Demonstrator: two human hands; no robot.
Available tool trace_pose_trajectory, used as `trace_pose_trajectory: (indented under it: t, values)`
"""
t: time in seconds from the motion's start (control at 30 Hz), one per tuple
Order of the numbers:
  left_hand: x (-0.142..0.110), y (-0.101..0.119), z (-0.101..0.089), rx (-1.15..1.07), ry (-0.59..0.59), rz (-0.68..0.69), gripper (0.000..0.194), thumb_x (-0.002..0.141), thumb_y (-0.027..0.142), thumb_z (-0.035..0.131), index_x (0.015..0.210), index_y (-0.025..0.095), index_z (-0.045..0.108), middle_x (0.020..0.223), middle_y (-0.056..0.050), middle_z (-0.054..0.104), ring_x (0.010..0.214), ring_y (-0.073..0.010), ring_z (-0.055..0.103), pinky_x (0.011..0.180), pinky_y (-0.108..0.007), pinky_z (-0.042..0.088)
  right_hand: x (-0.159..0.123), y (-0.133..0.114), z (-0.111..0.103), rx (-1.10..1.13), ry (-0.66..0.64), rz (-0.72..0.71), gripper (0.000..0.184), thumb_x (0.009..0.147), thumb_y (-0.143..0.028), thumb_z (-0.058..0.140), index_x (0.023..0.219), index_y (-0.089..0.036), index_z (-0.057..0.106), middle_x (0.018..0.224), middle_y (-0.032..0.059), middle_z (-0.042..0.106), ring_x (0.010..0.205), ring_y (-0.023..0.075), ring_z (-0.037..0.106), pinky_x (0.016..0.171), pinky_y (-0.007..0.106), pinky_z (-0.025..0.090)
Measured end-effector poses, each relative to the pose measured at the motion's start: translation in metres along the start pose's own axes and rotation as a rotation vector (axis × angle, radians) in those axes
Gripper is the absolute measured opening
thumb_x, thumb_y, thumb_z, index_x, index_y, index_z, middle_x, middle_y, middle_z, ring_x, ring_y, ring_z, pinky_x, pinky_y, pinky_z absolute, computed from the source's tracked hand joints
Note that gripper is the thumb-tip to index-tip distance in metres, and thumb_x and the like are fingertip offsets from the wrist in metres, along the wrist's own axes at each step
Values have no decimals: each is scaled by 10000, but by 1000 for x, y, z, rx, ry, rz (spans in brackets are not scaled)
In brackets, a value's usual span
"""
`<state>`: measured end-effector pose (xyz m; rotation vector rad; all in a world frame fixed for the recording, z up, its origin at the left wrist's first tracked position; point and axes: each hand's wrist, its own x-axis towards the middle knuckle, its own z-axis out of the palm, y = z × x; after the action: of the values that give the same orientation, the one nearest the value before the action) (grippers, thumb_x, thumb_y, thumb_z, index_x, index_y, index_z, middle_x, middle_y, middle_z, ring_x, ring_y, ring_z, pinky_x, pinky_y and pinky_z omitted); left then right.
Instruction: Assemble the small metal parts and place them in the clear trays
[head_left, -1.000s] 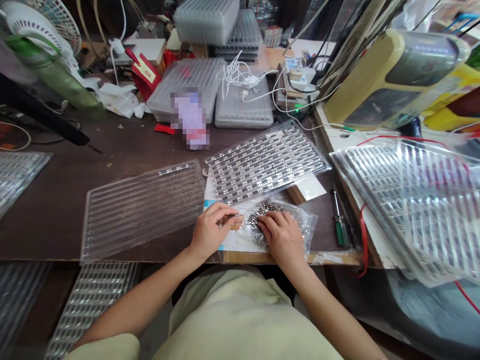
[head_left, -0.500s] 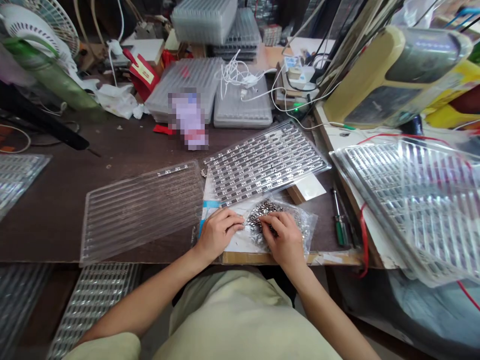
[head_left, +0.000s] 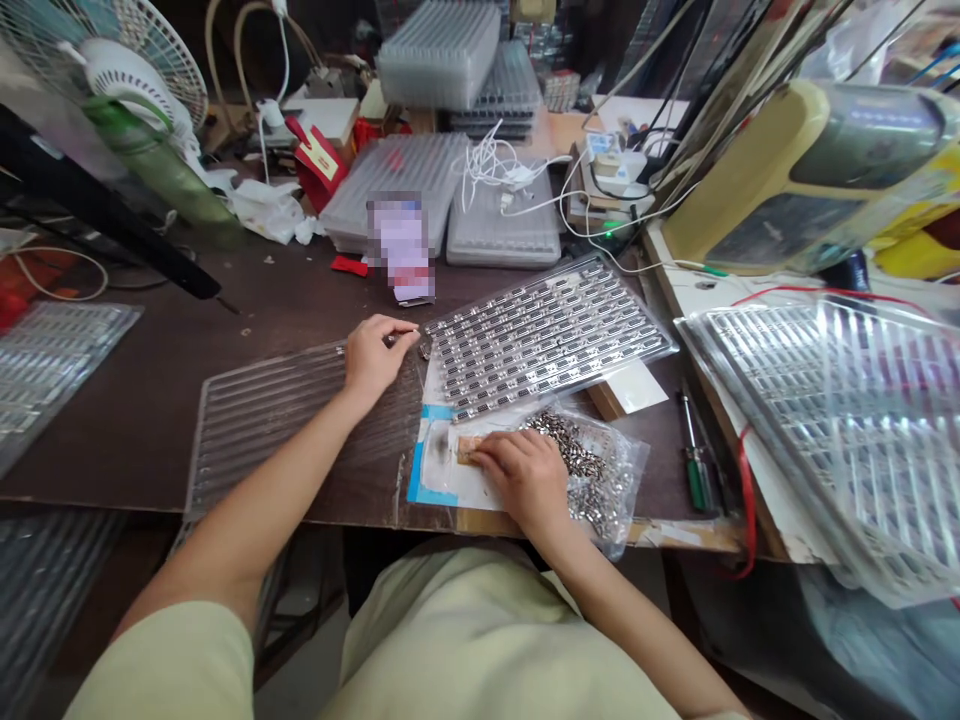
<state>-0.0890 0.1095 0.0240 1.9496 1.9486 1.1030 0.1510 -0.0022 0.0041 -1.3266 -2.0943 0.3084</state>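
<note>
My left hand (head_left: pixel 381 355) is closed in a pinch at the left corner of a clear tray (head_left: pixel 551 335) filled with rows of metal-shelled connectors. A small dark piece shows between its fingers, too small to name. Under this arm lies a second clear ribbed tray (head_left: pixel 262 420), its visible grooves mostly bare. My right hand (head_left: pixel 529 480) has its fingertips together at a small tan block (head_left: pixel 469 450) on a white board (head_left: pixel 442 475) edged with blue tape. What those fingertips hold is hidden. Beside that hand, an open plastic bag (head_left: pixel 626 470) contains many small shiny metal parts (head_left: pixel 574 450).
A green-handled screwdriver (head_left: pixel 694 470) lies right of the bag. Stacked clear trays (head_left: pixel 817 400) cover the right side. A phone-like object (head_left: pixel 401 245), blurred out, leans on trays (head_left: pixel 502 235) with white cables (head_left: pixel 495 170). A black arm (head_left: pixel 150 230) reaches in from the left.
My left hand has moved from the white board up and left to the filled tray's corner. My right hand has shifted left from the metal parts to the tan block. The view has shifted slightly.
</note>
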Motion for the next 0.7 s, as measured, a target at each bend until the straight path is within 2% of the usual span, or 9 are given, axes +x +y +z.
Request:
trace_pose_trajectory:
  t: [0.07, 0.13, 0.23, 0.33, 0.47, 0.6, 0.7]
  values:
    - [20, -23, 2, 65, -35, -19, 155, 786, 308, 641, 848, 207, 741, 914, -34, 709, 853, -189, 627, 826, -309, 463, 2, -2, 6, -17, -2, -11, 118, 863, -332, 628, 820, -266, 716, 874, -12, 713, 781, 145, 568, 704, 299, 348]
    - [26, -38, 4, 93, -70, -22, 173, 790, 317, 623, 857, 213, 743, 919, -33, 707, 844, -186, 629, 814, -301, 462, 2, -1, 9, -16, -3, -11, 109, 863, -321, 628, 838, -281, 726, 891, -18, 711, 775, 142, 554, 704, 301, 338]
    - [18, -50, 0, 131, -80, -24, 199, 800, 329, 595, 876, 217, 740, 954, -36, 699, 881, -192, 626, 826, -305, 453, 2, -1, 9, -12, -17, -5, 116, 868, -319, 621, 867, -294, 735, 886, -11, 705, 770, 143, 538, 703, 305, 328]
    - [10, -53, -10, 187, -86, -39, 207, 810, 313, 572, 901, 221, 734, 991, -40, 690, 916, -203, 622, 844, -322, 437, 2, -1, 8, -3, -32, -4, 131, 877, -319, 610, 896, -301, 737, 885, -2, 700, 776, 146, 532, 696, 311, 319]
    - [14, -35, -13, 256, -83, 15, 211, 832, 296, 547, 934, 241, 724, 1035, -38, 687, 983, -226, 608, 915, -378, 378, 0, -1, 7, 25, -29, 9, 136, 881, -307, 603, 922, -303, 732, 897, -4, 693, 798, 150, 526, 719, 313, 331]
    - [34, -1, 5, 258, -186, 95, 205, 846, 344, 553, 895, 254, 730, 998, -25, 715, 954, -231, 618, 931, -405, 345, -3, 0, 7, 20, -26, 22, 150, 889, -305, 588, 928, -299, 732, 897, 8, 682, 807, 151, 520, 736, 313, 343]
    - [46, 15, 19, 326, -265, 49, 191, 811, 377, 601, 821, 249, 743, 860, -38, 735, 856, -250, 634, 892, -415, 367, -3, 1, 8, 9, -32, 20, 157, 893, -309, 580, 923, -298, 734, 905, 14, 675, 815, 150, 519, 744, 312, 346]
